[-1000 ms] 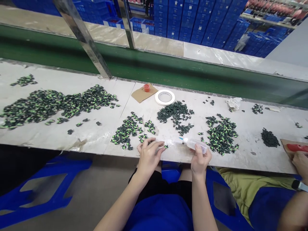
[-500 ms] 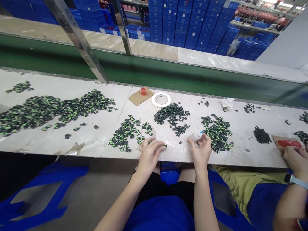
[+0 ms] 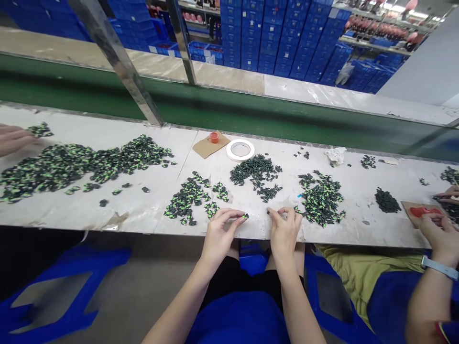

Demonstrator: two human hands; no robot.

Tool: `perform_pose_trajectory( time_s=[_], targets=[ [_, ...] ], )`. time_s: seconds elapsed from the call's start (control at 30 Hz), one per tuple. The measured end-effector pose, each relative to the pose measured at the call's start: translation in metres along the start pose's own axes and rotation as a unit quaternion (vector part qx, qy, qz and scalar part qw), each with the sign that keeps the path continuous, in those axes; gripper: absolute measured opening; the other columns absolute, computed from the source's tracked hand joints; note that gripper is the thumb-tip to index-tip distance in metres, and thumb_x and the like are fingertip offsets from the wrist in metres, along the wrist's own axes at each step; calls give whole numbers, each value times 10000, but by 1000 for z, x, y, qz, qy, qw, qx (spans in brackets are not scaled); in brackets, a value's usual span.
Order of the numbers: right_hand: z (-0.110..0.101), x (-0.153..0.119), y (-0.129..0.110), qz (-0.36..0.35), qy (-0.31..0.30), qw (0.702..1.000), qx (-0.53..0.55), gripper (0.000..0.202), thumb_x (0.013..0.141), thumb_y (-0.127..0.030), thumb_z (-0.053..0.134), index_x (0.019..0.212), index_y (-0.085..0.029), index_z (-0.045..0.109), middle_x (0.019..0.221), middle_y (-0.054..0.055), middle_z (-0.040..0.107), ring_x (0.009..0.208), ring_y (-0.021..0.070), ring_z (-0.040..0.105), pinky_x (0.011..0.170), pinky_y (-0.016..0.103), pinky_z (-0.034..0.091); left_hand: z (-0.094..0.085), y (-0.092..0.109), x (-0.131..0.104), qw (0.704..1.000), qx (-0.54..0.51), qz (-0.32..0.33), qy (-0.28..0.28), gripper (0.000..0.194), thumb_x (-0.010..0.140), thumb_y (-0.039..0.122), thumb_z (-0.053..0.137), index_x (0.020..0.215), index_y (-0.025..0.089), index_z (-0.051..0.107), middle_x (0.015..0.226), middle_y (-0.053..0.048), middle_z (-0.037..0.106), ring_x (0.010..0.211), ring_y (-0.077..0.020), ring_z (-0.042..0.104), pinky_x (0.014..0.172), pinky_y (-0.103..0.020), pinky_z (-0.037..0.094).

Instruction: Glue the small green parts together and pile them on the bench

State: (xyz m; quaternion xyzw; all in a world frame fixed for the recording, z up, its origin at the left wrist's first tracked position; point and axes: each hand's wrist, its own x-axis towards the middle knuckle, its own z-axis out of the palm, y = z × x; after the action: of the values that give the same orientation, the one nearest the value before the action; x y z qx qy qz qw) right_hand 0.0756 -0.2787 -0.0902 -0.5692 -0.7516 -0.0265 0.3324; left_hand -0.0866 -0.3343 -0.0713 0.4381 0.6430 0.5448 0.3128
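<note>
My left hand (image 3: pixel 222 233) pinches a small black-and-green piece (image 3: pixel 245 216) between thumb and fingertips above the table's front edge. To its right, my right hand (image 3: pixel 285 231) closes its fingertips on a small black piece (image 3: pixel 268 211). A white bottle with a blue tip (image 3: pixel 300 196) lies on the table just behind my right hand, partly hidden. Black-and-green pieces (image 3: pixel 184 198) are spread left of my hands, and another heap of them (image 3: pixel 322 198) is on the right. Between these heaps, farther back, lie small black pieces (image 3: pixel 253 169).
A white tape roll (image 3: pixel 240 150) and a red cup (image 3: pixel 214 137) on cardboard (image 3: pixel 204 148) stand at the back. A large heap (image 3: pixel 68 162) covers the left table. Another person's hand (image 3: pixel 14 138) is at far left; a co-worker's hand (image 3: pixel 439 234) is at right.
My right hand has let go of the white bottle, moved left and closed on a small black piece. My left hand has shifted slightly. Another person's hand has appeared at far left.
</note>
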Motion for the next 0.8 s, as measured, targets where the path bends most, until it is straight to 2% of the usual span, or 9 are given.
perform_pose_trajectory(
  time_s=[0.17, 0.3, 0.43, 0.53, 0.63, 0.7, 0.8],
  targets=[
    [6, 0, -1, -8, -24, 1000, -12, 265, 928, -201, 469, 842, -199, 720, 851, 106, 548, 817, 247, 414, 717, 375, 438, 0, 0, -1, 1000, -3, 4, -6, 130, 781, 320, 650, 799, 224, 736, 872, -48, 675, 887, -200, 639, 826, -327, 520],
    [13, 0, 0, -21, -52, 998, -5, 295, 961, -274, 407, 880, -145, 659, 868, 136, 577, 836, 267, 479, 737, 424, 461, 4, -3, 1, 1000, -4, 15, -6, 136, 785, 310, 648, 844, 224, 735, 884, -50, 681, 883, -195, 638, 829, -325, 521],
    [13, 1, -3, -19, -50, 992, 111, 286, 956, -324, 417, 881, -149, 630, 890, 147, 633, 883, 276, 566, 756, 452, 507, 5, -6, 4, 1000, 1, 24, -16, 157, 799, 294, 636, 894, 227, 743, 900, -56, 685, 906, -201, 631, 861, -343, 511],
    [7, 0, -7, 16, -69, 960, 270, 212, 916, -324, 495, 898, -175, 645, 920, 113, 694, 860, 228, 653, 749, 390, 562, 4, -8, 6, 999, 2, 40, -31, 158, 818, 282, 619, 901, 240, 746, 898, -55, 695, 930, -209, 625, 870, -353, 509],
    [2, 0, -11, 108, -103, 907, 393, 155, 816, -329, 632, 831, -186, 689, 822, 62, 737, 717, 188, 701, 701, 331, 599, 3, -9, 7, 998, 7, 49, -34, 159, 822, 271, 616, 909, 244, 746, 894, -53, 699, 934, -209, 620, 879, -358, 504],
    [0, 1, -13, 165, -105, 875, 442, 148, 743, -330, 697, 753, -182, 708, 765, 49, 745, 681, 190, 709, 687, 323, 609, 3, -10, 7, 998, 13, 46, -32, 157, 822, 275, 618, 908, 243, 745, 895, -54, 698, 937, -211, 619, 884, -362, 501],
    [-1, 5, -14, 213, -106, 844, 481, 155, 671, -328, 746, 692, -177, 714, 713, 44, 743, 650, 193, 707, 644, 315, 611, 4, -11, 7, 998, 17, 40, -34, 154, 817, 289, 624, 902, 241, 743, 891, -55, 697, 944, -217, 619, 880, -367, 501]
  ],
)
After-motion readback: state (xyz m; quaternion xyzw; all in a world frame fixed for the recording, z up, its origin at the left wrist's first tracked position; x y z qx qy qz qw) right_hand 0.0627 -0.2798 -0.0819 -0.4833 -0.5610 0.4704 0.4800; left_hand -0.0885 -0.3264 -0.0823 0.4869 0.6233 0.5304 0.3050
